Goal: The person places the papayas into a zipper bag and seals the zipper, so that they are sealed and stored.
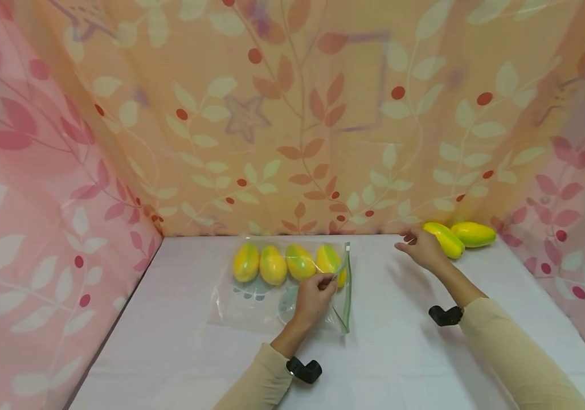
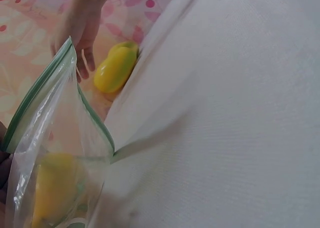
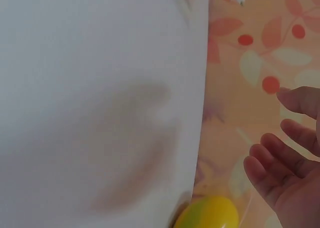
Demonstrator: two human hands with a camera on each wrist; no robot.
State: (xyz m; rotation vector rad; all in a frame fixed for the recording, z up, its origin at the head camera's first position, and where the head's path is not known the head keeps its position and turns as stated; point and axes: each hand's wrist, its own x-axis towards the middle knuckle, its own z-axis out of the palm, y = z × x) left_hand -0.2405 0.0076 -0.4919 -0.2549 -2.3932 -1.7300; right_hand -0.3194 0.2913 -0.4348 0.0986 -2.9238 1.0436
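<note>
My left hand [image 1: 314, 299] pinches the edge of a clear zip bag [image 1: 266, 316] by its green zip strip, holding the mouth partly apart. The bag lies flat on the table, its mouth facing right. Several yellow-and-green fruits [image 1: 273, 266], mango-like in shape, rest in a row inside it. Up and to the right, my right hand [image 1: 424, 249] hovers above the table with loosely bent, spread fingers and nothing in them. Just beside it lie two more such fruits [image 1: 473, 234]; one shows at the bottom of the right wrist view, apart from the fingers.
A white cloth covers the table [image 1: 389, 353]. Patterned orange curtain [image 1: 292, 114] hangs along the back edge, and pink patterned curtains [image 1: 25, 199] stand at both sides. Each wrist wears a black camera mount [image 1: 446, 315].
</note>
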